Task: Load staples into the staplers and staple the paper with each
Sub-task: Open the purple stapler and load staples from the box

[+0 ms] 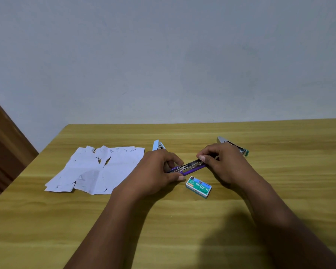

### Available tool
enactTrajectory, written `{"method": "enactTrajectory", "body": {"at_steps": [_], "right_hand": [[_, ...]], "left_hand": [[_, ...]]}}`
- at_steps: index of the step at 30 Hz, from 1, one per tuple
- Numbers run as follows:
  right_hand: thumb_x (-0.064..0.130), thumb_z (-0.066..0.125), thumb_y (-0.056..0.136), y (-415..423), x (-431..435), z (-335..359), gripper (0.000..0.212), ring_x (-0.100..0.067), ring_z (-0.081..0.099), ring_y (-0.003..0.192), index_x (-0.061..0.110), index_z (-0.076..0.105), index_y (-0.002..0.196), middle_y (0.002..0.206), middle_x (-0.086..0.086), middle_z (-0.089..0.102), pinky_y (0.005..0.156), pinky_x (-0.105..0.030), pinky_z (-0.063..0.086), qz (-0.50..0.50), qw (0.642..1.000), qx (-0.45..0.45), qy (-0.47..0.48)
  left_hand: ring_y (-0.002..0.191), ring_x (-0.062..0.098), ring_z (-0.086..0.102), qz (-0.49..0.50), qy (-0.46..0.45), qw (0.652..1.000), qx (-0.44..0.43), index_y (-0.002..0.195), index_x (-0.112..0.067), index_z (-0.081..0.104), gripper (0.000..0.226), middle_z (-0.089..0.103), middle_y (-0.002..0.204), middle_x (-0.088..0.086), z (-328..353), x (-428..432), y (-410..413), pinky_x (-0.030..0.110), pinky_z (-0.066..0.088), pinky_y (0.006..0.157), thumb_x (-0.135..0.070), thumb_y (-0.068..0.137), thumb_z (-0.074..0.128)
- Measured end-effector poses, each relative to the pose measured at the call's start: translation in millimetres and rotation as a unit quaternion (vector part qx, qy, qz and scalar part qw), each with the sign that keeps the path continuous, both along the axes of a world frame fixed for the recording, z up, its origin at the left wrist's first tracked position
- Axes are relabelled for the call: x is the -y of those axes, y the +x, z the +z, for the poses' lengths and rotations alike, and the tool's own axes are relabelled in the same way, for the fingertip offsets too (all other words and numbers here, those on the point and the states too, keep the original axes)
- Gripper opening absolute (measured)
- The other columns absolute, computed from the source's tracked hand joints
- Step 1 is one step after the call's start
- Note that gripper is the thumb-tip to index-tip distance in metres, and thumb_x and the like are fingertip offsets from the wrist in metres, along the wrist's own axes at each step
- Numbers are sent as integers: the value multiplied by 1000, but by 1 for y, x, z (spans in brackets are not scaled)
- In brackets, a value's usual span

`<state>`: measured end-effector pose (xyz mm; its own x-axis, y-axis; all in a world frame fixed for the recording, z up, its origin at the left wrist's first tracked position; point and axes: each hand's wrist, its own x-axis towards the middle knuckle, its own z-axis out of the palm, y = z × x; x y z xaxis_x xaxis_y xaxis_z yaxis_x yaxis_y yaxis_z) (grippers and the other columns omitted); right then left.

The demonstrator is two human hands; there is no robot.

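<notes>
A purple stapler point(192, 167) lies opened flat on the wooden table point(182, 220), its metal staple channel showing between my hands. My left hand point(155, 173) grips its left end. My right hand point(219, 164) pinches the right end of the metal channel with thumb and fingers. A green and white staple box point(198, 186) marked No.10-1M lies just in front of the stapler. A light blue stapler point(159, 145) sits behind my left hand. A green stapler point(239, 148) lies behind my right hand, partly hidden. Crumpled, torn white paper point(97, 169) lies to the left.
The table's far edge meets a plain grey wall point(163, 65). A brown wooden panel point(2, 148) stands off the table's left side. Bare tabletop extends to the right of the green stapler and in front of my arms.
</notes>
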<state>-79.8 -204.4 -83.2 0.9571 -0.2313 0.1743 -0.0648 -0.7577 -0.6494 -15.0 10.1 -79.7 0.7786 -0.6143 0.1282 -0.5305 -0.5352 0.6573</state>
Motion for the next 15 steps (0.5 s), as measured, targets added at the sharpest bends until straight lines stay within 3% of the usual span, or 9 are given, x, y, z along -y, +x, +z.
{"method": "enactTrajectory", "body": {"at_steps": [6,9,12,15], "right_hand": [[25,67,93,-1,-8,0,12,2,61,81,27,78,96,90,11,73,64,-14,40,24,1000,-4,9],[26,66,94,-2,-11,1,12,1,61,81,27,77,97,91,10,73,63,-15,39,26,1000,-6,5],[26,66,94,-6,-9,4,15,-4,61,87,28,73,106,99,11,70,68,-16,41,20,1000,-8,1],[28,69,90,-21,-2,21,20,-8,62,92,30,70,111,104,9,68,75,-26,49,-7,1000,29,2]], "left_hand": [[93,9,60,-24,-13,999,31,122,-31,67,48,63,102,-9,-4,10,-11,30,55,85,-23,78,85],[88,6,64,-14,-37,999,7,123,-32,65,53,63,99,-11,-7,12,-13,28,58,81,-24,75,86],[84,5,66,-10,-62,998,3,114,-34,70,42,68,95,-12,-11,11,-10,27,58,78,-23,77,85],[88,5,66,-9,-65,998,2,105,-34,75,26,72,96,-12,-13,13,-9,28,57,79,-23,82,81]]}}
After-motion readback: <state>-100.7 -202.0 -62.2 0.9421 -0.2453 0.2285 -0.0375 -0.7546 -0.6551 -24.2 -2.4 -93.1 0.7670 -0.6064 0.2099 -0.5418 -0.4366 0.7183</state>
